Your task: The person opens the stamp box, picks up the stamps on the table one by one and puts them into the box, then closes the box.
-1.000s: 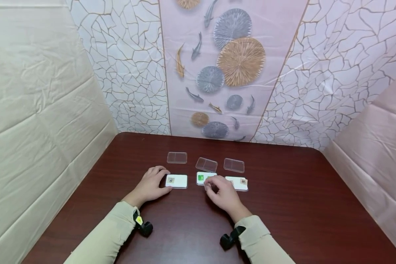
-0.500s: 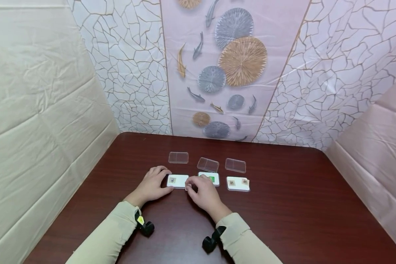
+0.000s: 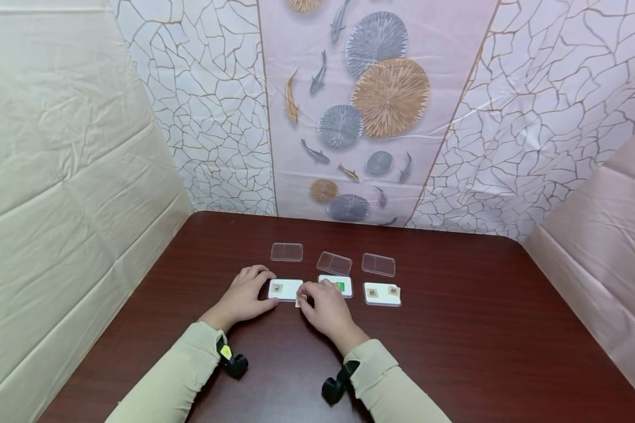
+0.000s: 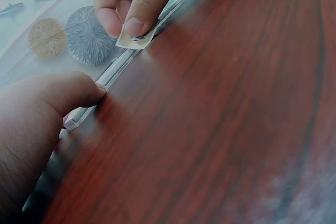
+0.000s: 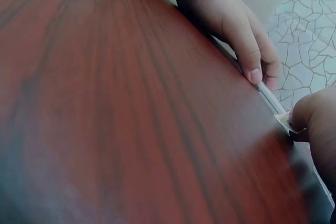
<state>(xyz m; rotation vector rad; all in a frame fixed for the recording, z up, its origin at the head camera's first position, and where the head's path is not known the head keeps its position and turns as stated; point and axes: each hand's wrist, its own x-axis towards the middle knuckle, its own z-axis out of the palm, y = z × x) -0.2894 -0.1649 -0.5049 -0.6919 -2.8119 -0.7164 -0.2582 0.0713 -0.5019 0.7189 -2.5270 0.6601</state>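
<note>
My left hand [image 3: 245, 298] grips the left end of a shallow clear case with a white insert [image 3: 288, 289], thumb at its near edge and fingers at its far edge. One stamp [image 3: 277, 288] lies on the insert's left half. At the case's right end, my right hand [image 3: 325, 310] pinches another stamp [image 4: 134, 40] between thumb and fingers, low over the near edge. Behind that hand sits a middle case [image 3: 347, 279] with a green stamp [image 3: 341, 286]; its left part is hidden. The right-hand case [image 3: 382, 301] bears two stamps, one overlapping its right edge.
Behind the cases lie three clear lids, the left lid [image 3: 287, 252], the tilted middle lid [image 3: 334, 263] and the right lid [image 3: 378, 264]. All rest on a dark red-brown table [image 3: 481, 329]. Patterned cloth [image 3: 211, 117] hangs behind the far edge.
My right hand has moved left from the middle case to the left case's right end with the stamp, uncovering the right-hand case's left stamp. My left hand keeps its place.
</note>
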